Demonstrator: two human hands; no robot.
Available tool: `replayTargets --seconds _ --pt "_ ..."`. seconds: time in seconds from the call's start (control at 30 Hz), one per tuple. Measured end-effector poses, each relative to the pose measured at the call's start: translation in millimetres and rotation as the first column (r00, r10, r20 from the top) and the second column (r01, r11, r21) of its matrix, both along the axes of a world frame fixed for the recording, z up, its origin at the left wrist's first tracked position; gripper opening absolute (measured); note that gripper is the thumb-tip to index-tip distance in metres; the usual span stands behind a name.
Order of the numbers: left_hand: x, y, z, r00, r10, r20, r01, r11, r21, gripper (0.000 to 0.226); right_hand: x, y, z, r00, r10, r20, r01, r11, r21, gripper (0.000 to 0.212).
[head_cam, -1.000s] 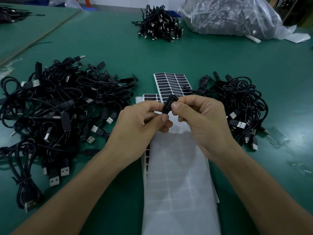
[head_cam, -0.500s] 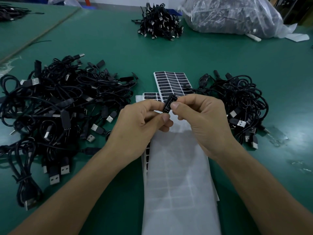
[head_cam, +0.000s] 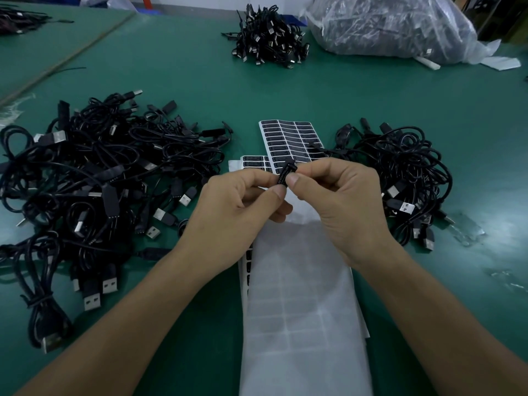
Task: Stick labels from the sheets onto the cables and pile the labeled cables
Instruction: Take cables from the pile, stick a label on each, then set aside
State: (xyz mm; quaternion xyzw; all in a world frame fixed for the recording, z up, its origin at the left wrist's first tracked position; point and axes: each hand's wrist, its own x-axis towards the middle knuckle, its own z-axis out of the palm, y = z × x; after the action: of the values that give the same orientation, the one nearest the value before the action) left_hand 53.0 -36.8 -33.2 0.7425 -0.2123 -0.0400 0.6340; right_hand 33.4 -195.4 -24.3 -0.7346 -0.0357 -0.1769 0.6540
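My left hand (head_cam: 237, 212) and my right hand (head_cam: 340, 204) meet over the table's middle and pinch one black cable plug (head_cam: 286, 174) between thumbs and forefingers; a black label with white print lies along the plug. The plug's cable runs right toward the small cable pile (head_cam: 400, 178). Behind the hands lies a label sheet (head_cam: 288, 138) with rows of black labels. A second sheet (head_cam: 253, 162) peeks out at the left. A big tangle of black USB cables (head_cam: 94, 181) fills the left side.
White backing paper (head_cam: 300, 310), stripped of its labels, lies under my wrists toward the front edge. At the back stand a cable bundle (head_cam: 268, 41) and a clear plastic bag of cables (head_cam: 391, 24). Green mat (head_cam: 343, 90) covers the table.
Both hands stay on the plug and have barely shifted; the fingertips keep working the label on it.
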Motion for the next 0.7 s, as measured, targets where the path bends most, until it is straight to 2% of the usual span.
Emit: replayTargets --seconds 0.7 --pt "3.9 -0.9 -2.4 0.998 -0.023 -0.061 0.020 0.999 -0.041 0.013 1.4 -0.3 -0.6 1.000 0.004 0.005 -0.004 1.000 0.005 0.022"
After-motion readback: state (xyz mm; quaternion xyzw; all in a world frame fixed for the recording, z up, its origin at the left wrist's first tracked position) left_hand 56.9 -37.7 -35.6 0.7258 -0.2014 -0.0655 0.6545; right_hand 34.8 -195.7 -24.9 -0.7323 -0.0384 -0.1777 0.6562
